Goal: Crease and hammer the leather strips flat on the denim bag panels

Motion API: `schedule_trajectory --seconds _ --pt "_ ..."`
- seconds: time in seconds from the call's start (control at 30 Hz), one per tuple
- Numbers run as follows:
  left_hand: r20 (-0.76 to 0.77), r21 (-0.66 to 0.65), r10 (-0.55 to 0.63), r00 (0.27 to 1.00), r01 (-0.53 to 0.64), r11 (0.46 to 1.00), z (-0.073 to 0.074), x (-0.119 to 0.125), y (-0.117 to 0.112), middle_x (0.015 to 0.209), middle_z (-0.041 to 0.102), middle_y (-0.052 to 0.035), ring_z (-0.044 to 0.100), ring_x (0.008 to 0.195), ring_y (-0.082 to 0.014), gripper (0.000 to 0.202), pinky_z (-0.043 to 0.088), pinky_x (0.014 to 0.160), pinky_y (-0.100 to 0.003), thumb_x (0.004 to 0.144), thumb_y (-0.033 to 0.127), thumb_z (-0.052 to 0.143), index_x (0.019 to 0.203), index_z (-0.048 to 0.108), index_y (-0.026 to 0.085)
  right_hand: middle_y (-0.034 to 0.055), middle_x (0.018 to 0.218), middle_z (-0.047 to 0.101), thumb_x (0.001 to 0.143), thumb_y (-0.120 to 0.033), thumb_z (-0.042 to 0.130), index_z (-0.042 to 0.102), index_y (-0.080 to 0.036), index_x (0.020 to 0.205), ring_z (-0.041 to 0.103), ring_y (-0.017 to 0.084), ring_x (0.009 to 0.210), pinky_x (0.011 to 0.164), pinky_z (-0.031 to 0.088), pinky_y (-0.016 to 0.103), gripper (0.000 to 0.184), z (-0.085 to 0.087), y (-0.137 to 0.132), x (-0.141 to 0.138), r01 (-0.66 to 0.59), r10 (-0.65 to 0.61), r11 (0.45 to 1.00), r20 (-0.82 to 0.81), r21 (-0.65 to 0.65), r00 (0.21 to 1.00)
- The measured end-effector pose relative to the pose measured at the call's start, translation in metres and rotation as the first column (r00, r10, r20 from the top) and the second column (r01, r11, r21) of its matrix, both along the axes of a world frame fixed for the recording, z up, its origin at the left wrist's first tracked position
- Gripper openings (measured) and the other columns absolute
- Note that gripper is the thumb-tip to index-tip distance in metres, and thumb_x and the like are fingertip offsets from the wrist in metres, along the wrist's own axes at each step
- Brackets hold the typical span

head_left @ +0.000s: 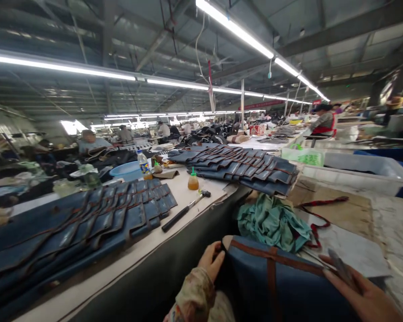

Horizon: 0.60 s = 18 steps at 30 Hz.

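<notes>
In front of me is a dark blue leather-like panel (297,286) with brown strips crossing on it. At its left corner, my left hand (212,261) is closed, fingers curled on the edge. My right hand (366,286) lies over the panel's right part, closed around a grey metal tool (340,268); a thin pointed end shows toward the brown strip, but its exact kind is unclear. Just beyond the panel is a crumpled green cloth (273,221). A red-and-black strap (322,223) lies to the cloth's right.
Overlapping blue panels lie in a left stack (121,210) and a far stack (242,165). Between them are a hammer (186,210), a glue bottle (193,181) and a drink bottle (143,165). A white bin (362,167) stands at right. Co-workers sit farther back.
</notes>
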State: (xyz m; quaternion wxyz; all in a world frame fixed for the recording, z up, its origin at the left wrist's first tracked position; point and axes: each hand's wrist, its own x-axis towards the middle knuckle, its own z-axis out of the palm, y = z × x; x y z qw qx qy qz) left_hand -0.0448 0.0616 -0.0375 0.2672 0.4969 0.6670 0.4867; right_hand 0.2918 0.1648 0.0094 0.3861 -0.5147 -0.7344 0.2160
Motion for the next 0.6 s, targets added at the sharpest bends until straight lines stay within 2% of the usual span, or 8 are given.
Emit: schedule_trajectory --seconds 0.1,0.2,0.27,0.37,0.43,0.5,0.53,0.6 --pt "0.371 -0.111 -0.029 0.928 0.075 0.991 -0.012 0.021 0.017 0.117 0.047 -0.0107 0.047 0.103 -0.0224 0.061 0.044 0.077 -0.033 0.07 0.054 0.051 0.12 0.04 0.02 0.0023 0.095 0.065 0.072 -0.047 0.053 0.063 -0.023 0.101 0.061 0.023 0.086 0.074 0.052 0.027 0.038 0.047 -0.04 -0.041 -0.14 0.15 0.983 -0.078 0.117 0.986" --pt "0.574 -0.188 0.026 0.819 0.101 0.977 -0.014 0.026 0.021 0.112 0.049 -0.0097 0.051 0.096 -0.022 0.072 0.045 0.063 -0.03 0.067 0.066 0.044 0.124 0.031 0.024 -0.0012 0.095 0.065 0.073 -0.035 0.056 0.062 -0.024 0.099 0.063 0.018 0.082 0.073 0.051 0.019 0.029 0.082 -0.076 -0.075 -0.346 0.376 0.89 -0.05 0.296 0.925" --pt "0.638 -0.167 0.038 0.769 0.09 0.982 -0.004 0.025 0.013 0.108 0.052 -0.009 0.052 0.095 -0.0206 0.074 0.044 0.063 -0.026 0.065 0.066 0.047 0.123 0.031 0.024 -0.0034 0.092 0.066 0.074 -0.029 0.054 0.062 -0.025 0.096 0.063 0.015 0.078 0.069 0.051 0.015 0.024 0.103 -0.089 -0.091 -0.397 0.445 0.84 -0.05 0.368 0.894" --pt "0.74 -0.012 -0.021 0.673 0.044 0.999 0.03 0.019 -0.005 0.115 0.049 -0.009 0.049 0.102 -0.0208 0.068 0.043 0.065 -0.023 0.063 0.056 0.06 0.119 0.038 0.024 -0.006 0.079 0.067 0.075 -0.03 0.053 0.062 -0.027 0.086 0.064 0.013 0.066 0.061 0.052 0.013 0.015 0.128 -0.092 -0.109 -0.391 0.475 0.823 -0.12 0.413 0.872" --pt "0.743 0.127 -0.099 0.662 0.006 0.992 0.054 0.011 -0.011 0.12 0.047 -0.008 0.045 0.109 -0.0215 0.062 0.044 0.067 -0.024 0.066 0.05 0.06 0.118 0.038 0.026 -0.0052 0.072 0.066 0.073 -0.034 0.053 0.061 -0.026 0.081 0.063 0.014 0.061 0.058 0.052 0.015 0.014 0.137 -0.084 -0.122 -0.372 0.469 0.84 -0.183 0.396 0.864" --pt "0.677 0.151 -0.09 0.731 -0.018 0.988 0.067 0.001 -0.009 0.12 0.048 -0.0067 0.045 0.11 -0.0219 0.058 0.046 0.07 -0.027 0.068 0.049 0.059 0.119 0.039 0.028 -0.0027 0.072 0.065 0.072 -0.038 0.054 0.061 -0.024 0.079 0.061 0.015 0.063 0.059 0.052 0.018 0.018 0.134 -0.072 -0.139 -0.343 0.438 0.873 -0.247 0.347 0.864" --pt "0.628 0.111 -0.044 0.777 -0.033 0.993 0.067 -0.004 -0.005 0.119 0.049 -0.0064 0.046 0.109 -0.0223 0.057 0.046 0.072 -0.029 0.067 0.048 0.059 0.117 0.041 0.028 -0.0015 0.073 0.064 0.072 -0.04 0.054 0.061 -0.022 0.08 0.061 0.016 0.065 0.06 0.051 0.02 0.021 0.129 -0.066 -0.149 -0.334 0.422 0.889 -0.276 0.314 0.863" --pt "0.522 0.002 0.091 0.848 -0.107 0.994 0.055 -0.015 0.0 0.118 0.049 -0.0069 0.046 0.108 -0.0236 0.051 0.045 0.077 -0.034 0.066 0.045 0.061 0.112 0.047 0.025 0.0 0.075 0.063 0.072 -0.042 0.054 0.06 -0.02 0.08 0.06 0.016 0.068 0.064 0.05 0.023 0.024 0.112 -0.055 -0.172 -0.362 0.425 0.9 -0.308 0.241 0.851"
